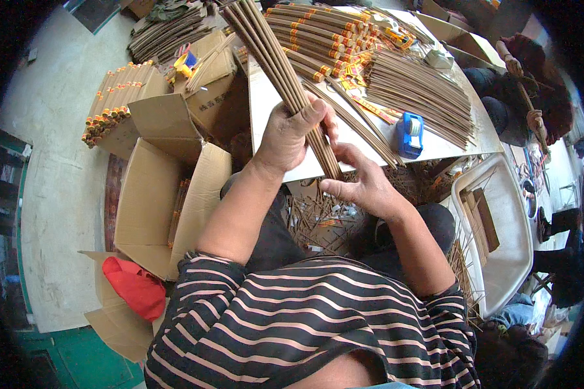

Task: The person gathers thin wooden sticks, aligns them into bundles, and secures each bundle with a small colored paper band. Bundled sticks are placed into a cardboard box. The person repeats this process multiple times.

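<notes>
My left hand [287,135] is closed around a bundle of long brown incense sticks [270,59], held at a slant over the near edge of the white table [261,118]. The bundle's upper end reaches past the top of the view. By its lower end is my right hand [370,187], fingers apart and curved, thumb pointing at the stick ends; it does not grip them. Loose incense sticks [422,94] lie spread on the table. A blue tape dispenser [410,135] stands near the table's edge. Behind are stacked incense bundles [315,35] with yellow and red bands.
An open cardboard box [150,201] stands at my left, a red cloth [133,288] beside it. More banded bundles [118,97] sit farther left. At my right is a white plastic tub [509,259] with cardboard inside. Broken sticks litter the floor [318,217]. Another person [532,91] sits at the far right.
</notes>
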`<state>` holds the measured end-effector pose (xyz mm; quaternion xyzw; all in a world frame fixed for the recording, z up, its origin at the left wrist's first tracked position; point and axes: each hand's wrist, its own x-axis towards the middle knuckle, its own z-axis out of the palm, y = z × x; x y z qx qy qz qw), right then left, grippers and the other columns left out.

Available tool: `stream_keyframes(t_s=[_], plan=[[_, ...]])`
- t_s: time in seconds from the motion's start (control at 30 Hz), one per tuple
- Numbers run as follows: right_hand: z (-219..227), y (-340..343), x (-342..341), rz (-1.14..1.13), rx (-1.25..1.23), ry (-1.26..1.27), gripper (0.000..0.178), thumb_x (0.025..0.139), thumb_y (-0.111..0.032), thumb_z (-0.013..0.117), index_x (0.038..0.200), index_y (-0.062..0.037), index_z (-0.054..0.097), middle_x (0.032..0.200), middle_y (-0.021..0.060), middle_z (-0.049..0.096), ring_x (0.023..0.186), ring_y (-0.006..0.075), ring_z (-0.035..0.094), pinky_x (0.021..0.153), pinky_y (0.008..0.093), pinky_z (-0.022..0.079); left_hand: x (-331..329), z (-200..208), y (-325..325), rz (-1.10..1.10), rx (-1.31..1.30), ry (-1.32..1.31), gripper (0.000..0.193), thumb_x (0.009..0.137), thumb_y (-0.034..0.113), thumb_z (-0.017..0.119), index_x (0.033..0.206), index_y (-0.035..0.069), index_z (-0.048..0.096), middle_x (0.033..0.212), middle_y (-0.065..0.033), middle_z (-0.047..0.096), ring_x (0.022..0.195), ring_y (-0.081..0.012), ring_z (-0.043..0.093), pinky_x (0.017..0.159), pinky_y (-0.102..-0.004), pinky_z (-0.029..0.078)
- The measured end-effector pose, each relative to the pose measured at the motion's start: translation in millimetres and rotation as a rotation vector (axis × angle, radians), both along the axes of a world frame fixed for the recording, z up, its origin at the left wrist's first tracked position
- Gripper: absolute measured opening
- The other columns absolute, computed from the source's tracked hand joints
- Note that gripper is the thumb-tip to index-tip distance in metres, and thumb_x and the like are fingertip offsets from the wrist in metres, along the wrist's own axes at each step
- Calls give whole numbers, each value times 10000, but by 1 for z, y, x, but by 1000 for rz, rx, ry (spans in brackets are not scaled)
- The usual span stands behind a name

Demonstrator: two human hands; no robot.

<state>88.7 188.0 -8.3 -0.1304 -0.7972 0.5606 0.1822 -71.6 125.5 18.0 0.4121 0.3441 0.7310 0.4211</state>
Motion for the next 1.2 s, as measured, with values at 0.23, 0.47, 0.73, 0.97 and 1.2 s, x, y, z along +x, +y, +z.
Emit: stream_keyframes(t_s=[0.23,0.47,0.73,0.97,1.2], plan=[[-6,-34,-6,-124,-8,-136,264,821,-202,606,932,0,476,675,116,578,581,261,590,534,364,458,28,7,-11,101,-119,-277,200,814,187,643,729,53,521,607,-34,507,550,-162,547,528,-292,469],[-7,-39,-1,-383,430,-286,237,819,-191,574,857,-11,425,707,259,566,686,434,569,576,475,451,35,7,-7,447,-131,-200,172,805,152,655,794,55,513,644,-38,534,580,-195,580,587,-332,504],[13,-43,11,-85,244,-228,287,806,-238,626,885,-16,463,699,191,567,657,340,587,589,394,465,16,29,-25,177,-37,-398,203,824,252,639,772,105,510,581,6,481,490,-123,466,464,-249,372],[36,-44,13,101,-335,-221,261,838,-196,622,944,-6,479,702,39,544,628,133,546,555,271,444,37,31,-27,164,-12,-443,151,818,190,639,834,91,526,586,2,477,471,-116,471,431,-241,387],[12,-60,2,-316,319,-321,263,847,-208,564,900,4,418,710,265,563,705,437,579,590,448,455,46,21,-20,411,-86,-371,176,787,98,644,861,99,484,564,5,460,414,-112,457,390,-247,387]])
